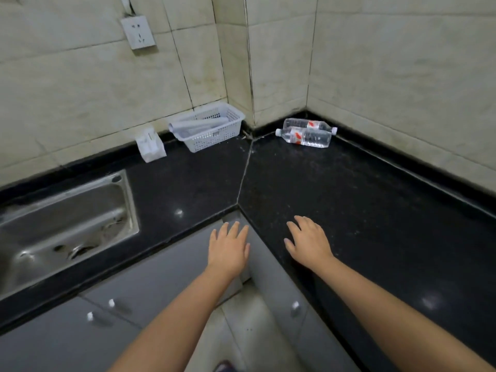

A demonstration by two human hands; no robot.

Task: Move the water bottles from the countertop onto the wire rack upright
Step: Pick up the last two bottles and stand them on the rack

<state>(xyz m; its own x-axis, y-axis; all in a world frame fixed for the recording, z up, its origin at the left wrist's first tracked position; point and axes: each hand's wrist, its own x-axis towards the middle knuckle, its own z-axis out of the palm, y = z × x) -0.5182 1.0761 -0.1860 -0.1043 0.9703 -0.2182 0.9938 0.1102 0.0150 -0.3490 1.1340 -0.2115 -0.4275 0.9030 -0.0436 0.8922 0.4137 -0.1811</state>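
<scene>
Two water bottles lie on their sides in the far right corner of the black desk (349, 200), tucked against the tiled wall where the two runs of the desk meet. The near bottle (304, 137) has its white cap pointing left; the far bottle (308, 124), touching it just behind, has its cap pointing right. Their long axes run roughly left to right across the scene, nearly parallel to each other and to the back wall.

From the hands, the bottles lie far ahead and a little to the right, well apart from both. The right hand (308, 241) rests or hovers over the near edge of the desk's right run, palm down, fingers spread and holding nothing. The left hand (229, 247) hangs in front of the inner corner of the desk, over the cabinet fronts, also flat, fingers loosely spread and empty. The right hand is the nearer to the bottles and sits almost in line with them, so a straight forward reach from it looks the natural start; a grip across the body of the near bottle would come crosswise to its axis.

To the left of the corner stands a white perforated basket (214, 135), and further left a steel sink (126, 200). No wire rack shows in this view.
</scene>
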